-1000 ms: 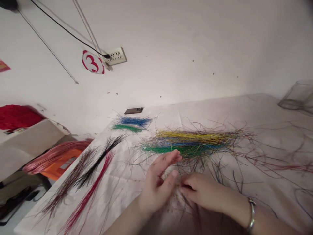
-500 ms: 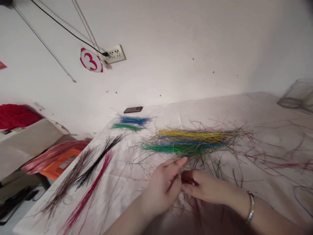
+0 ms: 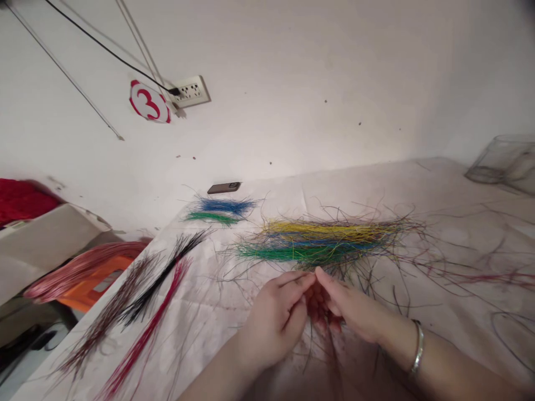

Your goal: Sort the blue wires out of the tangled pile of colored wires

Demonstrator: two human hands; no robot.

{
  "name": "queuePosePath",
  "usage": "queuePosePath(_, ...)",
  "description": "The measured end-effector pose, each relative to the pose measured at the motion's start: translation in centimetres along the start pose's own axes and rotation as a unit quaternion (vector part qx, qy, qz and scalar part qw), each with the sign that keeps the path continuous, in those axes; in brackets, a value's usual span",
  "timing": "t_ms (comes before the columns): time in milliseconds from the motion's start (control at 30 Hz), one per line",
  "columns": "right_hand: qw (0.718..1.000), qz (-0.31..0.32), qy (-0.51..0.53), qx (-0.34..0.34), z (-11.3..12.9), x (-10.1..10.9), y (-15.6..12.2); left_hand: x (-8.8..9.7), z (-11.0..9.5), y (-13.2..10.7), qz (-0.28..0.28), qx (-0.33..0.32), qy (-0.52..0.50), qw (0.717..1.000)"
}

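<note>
My left hand (image 3: 276, 314) is closed, its thumb and fingers pressed together near the front of the wire pile. My right hand (image 3: 349, 309) meets it at the fingertips, its fingers curled inward below an extended thumb. Whatever lies between the fingertips is too small or hidden to make out. Just beyond both hands is a loose pile of thin wires, with green wires (image 3: 271, 252) in front, some blue ones in the middle and yellow wires (image 3: 309, 228) behind. A few dark strands show on the cloth beneath my hands.
Left on the white cloth (image 3: 225, 312) lie bundles of black wires (image 3: 167, 278), red wires (image 3: 152, 328) and brown wires (image 3: 108, 312). Farther back are a short blue bundle (image 3: 225, 206), a green bundle (image 3: 211, 217) and a phone (image 3: 224, 187). A clear container (image 3: 487, 161) stands right.
My right hand has turned, its thumb rising to meet the left fingertips and its curled fingers now showing. The whole view has shifted slightly; the wire bundles lie as before.
</note>
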State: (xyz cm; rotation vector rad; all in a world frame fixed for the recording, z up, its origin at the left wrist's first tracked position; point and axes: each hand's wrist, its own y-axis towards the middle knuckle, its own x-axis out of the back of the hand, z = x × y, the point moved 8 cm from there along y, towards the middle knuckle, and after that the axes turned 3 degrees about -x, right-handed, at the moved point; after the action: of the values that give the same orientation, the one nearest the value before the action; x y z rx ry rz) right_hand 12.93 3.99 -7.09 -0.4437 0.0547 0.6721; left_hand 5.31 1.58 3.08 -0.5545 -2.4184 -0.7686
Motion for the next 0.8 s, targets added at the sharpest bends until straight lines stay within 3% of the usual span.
queuePosePath(133,0.998,-0.028,0.052,0.009,0.1,0.6,0.3,0.2,-0.4,-0.4,-0.012,-0.042,0.008,0.999)
queuePosePath(233,0.996,-0.062,0.028,0.049,0.9,1.2,0.4,0.1,-0.1,-0.6,-0.018,-0.04,0.054,0.998)
queuePosePath(400,0.981,-0.107,-0.116,0.109,2.2,1.5,0.2,0.5,1.9,-0.5,-0.049,0.031,0.176,0.983)
queuePosePath(533,0.962,-0.136,-0.192,0.139,2.8,1.6,-0.2,0.6,2.9,-0.3,-0.018,0.082,0.234,0.968)
queuePosePath(800,0.939,-0.232,-0.189,0.168,4.2,3.4,-1.3,0.3,3.3,-0.6,0.028,0.154,0.228,0.961)
